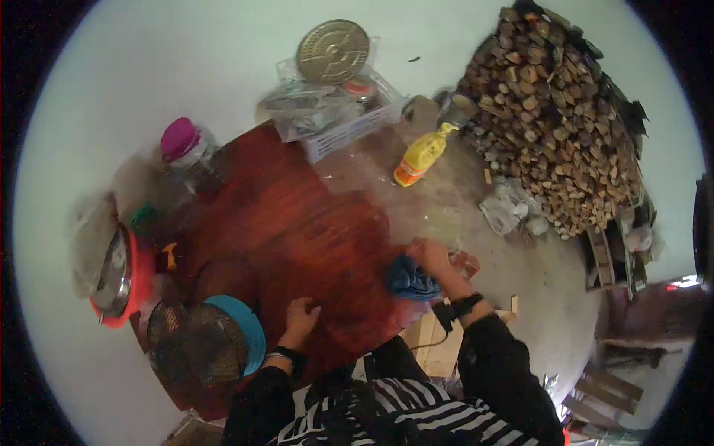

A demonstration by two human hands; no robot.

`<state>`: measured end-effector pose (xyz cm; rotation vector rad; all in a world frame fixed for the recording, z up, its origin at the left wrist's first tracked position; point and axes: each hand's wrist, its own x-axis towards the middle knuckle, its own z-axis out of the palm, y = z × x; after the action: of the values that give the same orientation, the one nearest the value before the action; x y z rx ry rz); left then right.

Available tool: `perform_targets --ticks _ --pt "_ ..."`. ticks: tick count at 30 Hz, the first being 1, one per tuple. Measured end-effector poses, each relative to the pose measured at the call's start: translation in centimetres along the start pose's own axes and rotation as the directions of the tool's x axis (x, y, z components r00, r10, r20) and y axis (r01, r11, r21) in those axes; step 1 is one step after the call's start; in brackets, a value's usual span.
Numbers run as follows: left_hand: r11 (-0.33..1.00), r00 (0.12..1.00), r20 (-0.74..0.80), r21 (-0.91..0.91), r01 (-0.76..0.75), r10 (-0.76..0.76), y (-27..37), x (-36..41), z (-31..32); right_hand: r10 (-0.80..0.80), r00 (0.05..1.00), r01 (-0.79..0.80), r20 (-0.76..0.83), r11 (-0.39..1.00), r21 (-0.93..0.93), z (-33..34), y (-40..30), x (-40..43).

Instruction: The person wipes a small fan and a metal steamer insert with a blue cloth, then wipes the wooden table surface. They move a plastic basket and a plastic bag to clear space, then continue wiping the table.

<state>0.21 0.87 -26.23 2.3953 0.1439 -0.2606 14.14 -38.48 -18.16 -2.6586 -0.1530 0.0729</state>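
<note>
My right hand (432,259) reaches to the right edge of a reddish-brown wooden table (290,223). It rests on or just above a bundled blue cloth (410,280); blur hides whether its fingers grip the cloth. Something reddish shows just beyond that hand. Low over the table's near part is my left hand (302,319), its fingers loosely curled and nothing visible in them. Left of it stands a round, dark, woven-looking thing (195,345) with a bright blue band (245,334) along its side. Both wrists bear black bands.
At the left edge, a metal bowl (114,273) sits in a red basin (139,279). A jar with a magenta lid (180,139) stands behind. Beyond the table are a yellow bottle (424,156), plastic bags (510,206) and a tall stack of firewood (558,117). Cardboard (435,345) lies below.
</note>
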Motion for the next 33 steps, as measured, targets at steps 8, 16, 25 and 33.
perform_targets --ticks 8,16,25,33 --pt "0.928 0.935 0.035 -0.113 0.355 -0.353 -2.6 1.1 1.5 -0.268 0.891 0.125 -0.366 0.921 -0.370 -11.5 1.6 20.2" --pt "0.949 0.955 -0.140 0.140 0.281 -0.262 -2.2 1.8 4.4 -0.560 0.825 0.486 0.069 0.643 -0.592 -12.7 6.3 26.3" --pt "0.945 0.935 -0.155 -0.127 0.302 -0.319 -0.3 8.0 4.8 -0.438 0.867 0.497 0.237 0.734 -0.463 -17.4 9.2 20.1" --pt "0.953 0.908 -0.299 -0.014 0.301 -0.292 0.3 15.4 3.2 -0.311 0.864 0.471 0.396 0.778 -0.417 -16.8 10.6 14.5"
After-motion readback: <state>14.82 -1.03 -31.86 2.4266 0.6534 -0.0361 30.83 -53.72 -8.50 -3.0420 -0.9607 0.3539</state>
